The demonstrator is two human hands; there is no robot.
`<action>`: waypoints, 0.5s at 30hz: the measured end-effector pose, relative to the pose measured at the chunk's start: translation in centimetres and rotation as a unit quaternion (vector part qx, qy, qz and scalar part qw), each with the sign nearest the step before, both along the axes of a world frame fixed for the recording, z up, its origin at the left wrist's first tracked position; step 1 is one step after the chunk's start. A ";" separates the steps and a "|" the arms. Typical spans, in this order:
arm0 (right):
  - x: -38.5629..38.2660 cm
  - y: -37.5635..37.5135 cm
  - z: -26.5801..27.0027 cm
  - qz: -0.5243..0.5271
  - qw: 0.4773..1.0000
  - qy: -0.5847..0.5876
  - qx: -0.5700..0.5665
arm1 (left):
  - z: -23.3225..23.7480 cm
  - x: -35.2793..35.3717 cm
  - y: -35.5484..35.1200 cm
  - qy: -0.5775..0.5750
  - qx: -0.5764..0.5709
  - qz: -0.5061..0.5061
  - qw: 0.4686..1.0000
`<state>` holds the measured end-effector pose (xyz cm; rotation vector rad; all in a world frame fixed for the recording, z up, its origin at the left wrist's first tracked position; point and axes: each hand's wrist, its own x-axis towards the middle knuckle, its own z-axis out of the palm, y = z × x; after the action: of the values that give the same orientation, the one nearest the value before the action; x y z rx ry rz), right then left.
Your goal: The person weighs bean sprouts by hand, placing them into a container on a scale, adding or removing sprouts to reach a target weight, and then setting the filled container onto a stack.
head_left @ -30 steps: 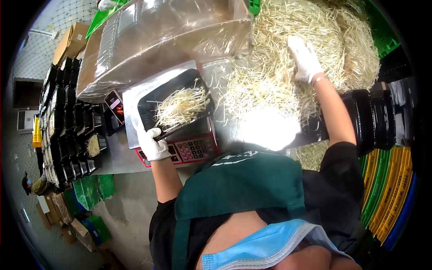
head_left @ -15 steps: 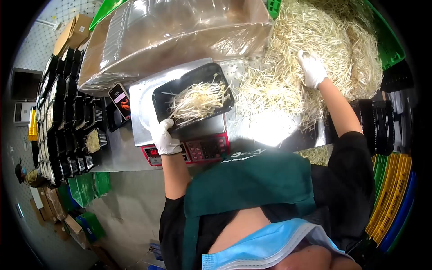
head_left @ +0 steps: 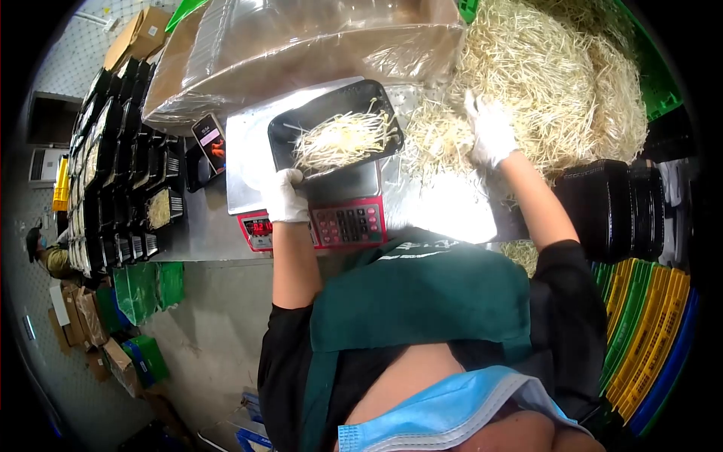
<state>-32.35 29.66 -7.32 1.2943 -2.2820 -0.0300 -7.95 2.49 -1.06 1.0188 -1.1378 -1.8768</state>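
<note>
My left hand [head_left: 286, 197], in a white glove, is closed on the near left edge of a black plastic tray [head_left: 290, 134]. A tangle of bean sprouts [head_left: 346, 139] lies in the tray, which rests on a scale [head_left: 248, 177] with a steel top and a red front panel. My right hand [head_left: 493, 132], also gloved, has its fingers spread against loose sprouts [head_left: 437, 143] at the left edge of a large heap of bean sprouts [head_left: 535, 68]. Whether any sprouts are under its palm is hidden.
A plastic-lined box [head_left: 301, 64] stands behind the scale. Left of it are a phone [head_left: 209, 139] and rows of stacked black trays [head_left: 113, 166]. More black trays [head_left: 602, 200] are stacked at the right, above coloured crates [head_left: 648, 331]. A person [head_left: 49, 252] is far left.
My right hand has moved left across the sprouts, from the heap toward the tray. My left hand stays at the tray's edge. The whole view has shifted slightly.
</note>
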 end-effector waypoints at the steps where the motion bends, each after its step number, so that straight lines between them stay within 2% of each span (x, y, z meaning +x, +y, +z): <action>1: -0.5 -0.1 -0.2 -0.048 0.996 -0.074 0.012 | 0.5 0.0 0.4 0.004 -0.011 0.001 1.000; 2: -0.9 -0.3 -0.5 -0.095 0.984 -0.146 0.024 | 0.9 0.1 0.6 0.008 -0.024 0.003 1.000; 3: -1.3 -0.4 1.6 -0.128 0.939 -0.279 0.153 | 1.2 0.3 0.9 0.032 -0.028 -0.004 0.999; 4: -1.5 -0.1 1.9 -0.125 0.940 -0.279 0.150 | 1.8 0.3 1.2 0.032 -0.032 -0.002 0.999; 6: -2.5 1.2 2.8 -0.140 0.899 -0.405 0.092 | 2.8 0.1 1.9 0.066 -0.025 0.015 0.997; 7: -2.8 1.9 3.9 -0.153 0.890 -0.426 0.055 | 2.9 0.2 2.0 0.077 -0.036 -0.003 0.996; 8: -3.0 2.4 4.8 -0.149 0.893 -0.420 0.057 | 3.1 0.1 2.1 0.083 -0.036 0.004 0.996; 10: -2.4 3.0 7.4 0.041 0.932 -0.339 -0.123 | 4.6 -0.6 3.2 0.085 -0.001 -0.096 0.992; 11: -1.7 2.9 8.9 0.049 0.933 -0.335 -0.121 | 4.1 -1.1 3.1 0.072 0.018 -0.162 0.984; 12: 0.0 1.6 11.3 0.051 0.958 -0.261 -0.104 | 3.7 -2.3 3.6 0.058 0.029 -0.181 0.981; 13: 1.6 -0.2 12.4 0.053 0.977 -0.188 -0.087 | 3.0 -3.5 4.6 0.075 -0.001 -0.198 0.977; 14: 2.9 -2.0 12.3 0.064 0.975 -0.193 -0.087 | 4.5 -3.8 6.1 0.031 -0.033 -0.232 0.972; 15: 4.2 -3.9 12.0 0.106 0.984 -0.107 -0.095 | 2.9 -4.3 6.5 -0.012 -0.129 -0.227 0.965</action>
<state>-28.12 25.78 4.71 1.4894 -2.2405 0.4092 -12.25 8.96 1.87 0.6736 -1.6904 -1.9871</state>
